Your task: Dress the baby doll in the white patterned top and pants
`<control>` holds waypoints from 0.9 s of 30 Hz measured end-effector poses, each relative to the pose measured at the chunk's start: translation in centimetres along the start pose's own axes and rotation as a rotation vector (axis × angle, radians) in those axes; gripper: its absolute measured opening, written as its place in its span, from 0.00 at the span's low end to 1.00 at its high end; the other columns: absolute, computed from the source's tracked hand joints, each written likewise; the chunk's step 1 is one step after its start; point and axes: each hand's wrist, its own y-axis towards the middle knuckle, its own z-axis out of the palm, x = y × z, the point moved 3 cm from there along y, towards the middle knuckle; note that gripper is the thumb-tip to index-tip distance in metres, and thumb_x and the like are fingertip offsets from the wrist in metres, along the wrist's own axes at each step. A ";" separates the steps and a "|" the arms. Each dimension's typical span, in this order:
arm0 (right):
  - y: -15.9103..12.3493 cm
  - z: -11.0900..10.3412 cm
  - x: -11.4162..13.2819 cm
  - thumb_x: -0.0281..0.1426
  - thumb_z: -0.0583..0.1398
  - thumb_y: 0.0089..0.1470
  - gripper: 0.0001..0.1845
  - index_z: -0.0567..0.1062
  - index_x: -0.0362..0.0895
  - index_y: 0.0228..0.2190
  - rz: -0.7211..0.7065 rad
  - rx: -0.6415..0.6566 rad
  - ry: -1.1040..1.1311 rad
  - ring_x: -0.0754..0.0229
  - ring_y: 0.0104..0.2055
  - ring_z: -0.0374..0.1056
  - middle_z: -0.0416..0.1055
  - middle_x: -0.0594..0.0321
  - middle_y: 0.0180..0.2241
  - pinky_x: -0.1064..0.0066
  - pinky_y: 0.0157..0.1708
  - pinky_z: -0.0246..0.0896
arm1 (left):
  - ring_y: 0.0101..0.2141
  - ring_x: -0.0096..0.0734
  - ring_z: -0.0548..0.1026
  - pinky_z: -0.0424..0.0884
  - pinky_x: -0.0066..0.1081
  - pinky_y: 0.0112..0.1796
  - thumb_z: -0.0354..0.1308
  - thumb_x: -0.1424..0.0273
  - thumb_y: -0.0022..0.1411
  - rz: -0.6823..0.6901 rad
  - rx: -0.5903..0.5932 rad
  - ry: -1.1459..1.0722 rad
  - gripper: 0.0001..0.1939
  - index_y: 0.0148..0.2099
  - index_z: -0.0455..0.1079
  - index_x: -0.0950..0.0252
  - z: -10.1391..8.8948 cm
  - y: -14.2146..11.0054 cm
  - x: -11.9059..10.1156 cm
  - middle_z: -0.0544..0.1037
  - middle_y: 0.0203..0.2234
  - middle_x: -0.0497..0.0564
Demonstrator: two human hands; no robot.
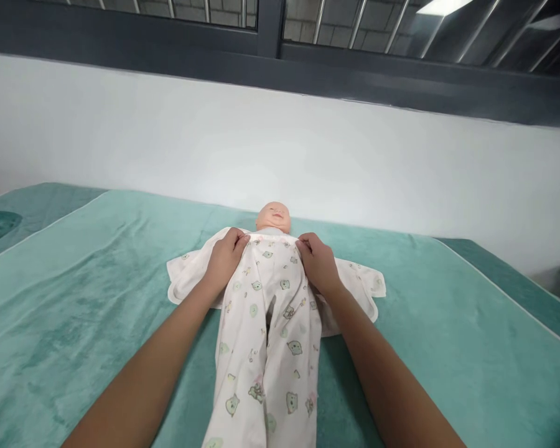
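Green cloth (98, 298) below; we see printed pants (287, 330) over the doll (273, 218), waistband (273, 238) near its neck. Left hand (228, 254) and right hand (318, 261) seem closed, pinching opposite waistband corners, fingertips half hidden; we should tension both sides evenly.

White printed trousers (282, 330) in front of doll (274, 218)

White trousers (285, 330) with green cartoon animals

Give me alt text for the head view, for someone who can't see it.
The left hand and right hand hold white printed pants by the waist over a doll lying face up. A white top spreads out on both sides, on a green blanket by a white wall.
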 end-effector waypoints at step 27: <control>-1.7 -2.4 -1.9 0.37 0.63 0.46 0.11 0.80 0.44 0.31 0.236 0.533 0.327 0.56 0.32 0.69 0.75 0.63 0.26 0.67 0.33 0.63 | 0.36 0.42 0.74 0.69 0.35 0.38 0.61 0.71 0.45 -0.279 0.505 -0.481 0.08 0.32 0.74 0.64 -1.2 -2.8 1.5 0.79 0.31 0.52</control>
